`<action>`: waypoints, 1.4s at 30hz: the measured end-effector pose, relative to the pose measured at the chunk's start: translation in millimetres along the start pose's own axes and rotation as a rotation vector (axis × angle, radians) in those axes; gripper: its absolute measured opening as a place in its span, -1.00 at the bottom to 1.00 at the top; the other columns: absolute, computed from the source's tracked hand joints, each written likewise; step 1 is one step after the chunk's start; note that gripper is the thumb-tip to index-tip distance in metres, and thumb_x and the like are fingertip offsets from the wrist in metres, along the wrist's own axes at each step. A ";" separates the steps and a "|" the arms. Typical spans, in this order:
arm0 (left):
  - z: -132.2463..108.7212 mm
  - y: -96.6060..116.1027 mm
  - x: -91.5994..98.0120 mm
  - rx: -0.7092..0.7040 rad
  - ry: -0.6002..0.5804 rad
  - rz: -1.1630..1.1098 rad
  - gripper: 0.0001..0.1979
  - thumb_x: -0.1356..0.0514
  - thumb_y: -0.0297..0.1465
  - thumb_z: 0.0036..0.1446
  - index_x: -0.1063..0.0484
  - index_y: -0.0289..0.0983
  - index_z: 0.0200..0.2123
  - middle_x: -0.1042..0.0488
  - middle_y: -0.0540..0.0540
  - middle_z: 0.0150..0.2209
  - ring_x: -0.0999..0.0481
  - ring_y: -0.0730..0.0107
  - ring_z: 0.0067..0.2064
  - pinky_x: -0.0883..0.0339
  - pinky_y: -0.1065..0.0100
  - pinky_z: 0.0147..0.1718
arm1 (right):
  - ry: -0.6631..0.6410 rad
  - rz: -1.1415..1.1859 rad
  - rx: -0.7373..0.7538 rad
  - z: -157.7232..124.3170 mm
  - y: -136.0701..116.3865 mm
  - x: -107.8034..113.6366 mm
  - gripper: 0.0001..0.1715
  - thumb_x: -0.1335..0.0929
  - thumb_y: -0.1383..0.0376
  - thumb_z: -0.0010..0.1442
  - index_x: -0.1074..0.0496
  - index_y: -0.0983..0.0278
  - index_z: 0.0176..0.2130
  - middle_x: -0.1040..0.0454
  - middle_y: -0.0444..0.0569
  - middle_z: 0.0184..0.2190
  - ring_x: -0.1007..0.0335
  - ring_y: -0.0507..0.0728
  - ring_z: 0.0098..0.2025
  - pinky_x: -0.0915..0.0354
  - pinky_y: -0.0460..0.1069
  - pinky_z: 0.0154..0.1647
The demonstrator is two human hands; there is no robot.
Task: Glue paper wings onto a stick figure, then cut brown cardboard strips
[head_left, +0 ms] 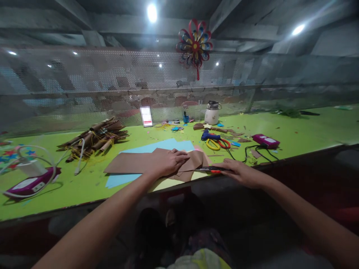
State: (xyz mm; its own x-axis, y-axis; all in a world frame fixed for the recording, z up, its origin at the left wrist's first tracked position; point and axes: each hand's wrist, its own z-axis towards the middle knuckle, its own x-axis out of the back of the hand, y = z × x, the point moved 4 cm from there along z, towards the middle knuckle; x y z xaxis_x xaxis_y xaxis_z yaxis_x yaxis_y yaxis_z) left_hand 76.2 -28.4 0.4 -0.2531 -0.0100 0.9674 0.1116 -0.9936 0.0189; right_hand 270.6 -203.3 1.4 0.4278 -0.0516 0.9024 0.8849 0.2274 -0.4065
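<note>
My left hand (175,162) lies flat on a sheet of brown paper (131,163), fingers stretched out and pressing it down. My right hand (238,172) is closed round a utility knife (214,170) with a black and orange-red body. Its thin tip points left and meets the brown paper near the table's front edge. Beneath the brown paper are light blue sheets (120,181) and pale yellow sheets (165,184). A folded or curled flap of brown paper (195,158) rises between my hands.
Scissors (213,145) with yellow and orange handles and a blue glue gun (210,135) lie behind my right hand. Purple power strips (266,141) with cables sit at both sides. Rolled brown paper sticks (95,138) are piled left; a white bottle (212,113) stands behind.
</note>
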 end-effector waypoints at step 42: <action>-2.0 5.1 6.8 0.217 0.077 -0.064 -0.62 0.14 -0.27 0.28 -0.40 -0.21 -0.04 -0.38 -0.16 -0.02 -0.31 0.23 -0.04 -0.18 0.21 -0.05 | 0.014 0.016 0.080 34.8 -15.5 -14.0 -0.52 -0.15 0.10 0.28 -0.33 0.19 0.09 -0.38 0.07 -0.22 -0.31 0.16 -0.16 -0.25 0.03 -0.11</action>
State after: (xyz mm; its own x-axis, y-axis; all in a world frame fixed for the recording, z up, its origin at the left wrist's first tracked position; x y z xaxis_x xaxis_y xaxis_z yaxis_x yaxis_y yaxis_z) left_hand 73.1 -33.8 6.6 -0.3379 0.0354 0.9405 0.2944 -0.9452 0.1413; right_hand 244.5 -172.2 0.0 0.4451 -0.0607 0.8934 0.8605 0.3049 -0.4080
